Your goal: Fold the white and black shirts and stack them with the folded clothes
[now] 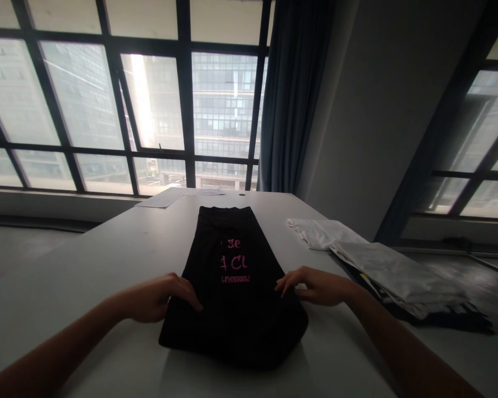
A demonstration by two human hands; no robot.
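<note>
A black garment (232, 326), folded into a long narrow shape, lies on the white table in front of me. Pink lettering, partly cut off by a fold, runs down its middle. My left hand (166, 296) grips its left edge, with the index finger over the top and the other fingers curled at the side. On the opposite edge, my right hand (311, 284) pinches the cloth, fingertips on the upper face. The garment's near end bulges and looks slightly raised from the tabletop. Whatever parts of my fingers are beneath the cloth are hidden.
To the right on the white table (120, 243) lie a folded white cloth (327, 233) and a stack of light and dark folded garments (402, 276). Paper sheets (160, 199) rest at the far left corner. Beyond are windows and a blue curtain (288, 105).
</note>
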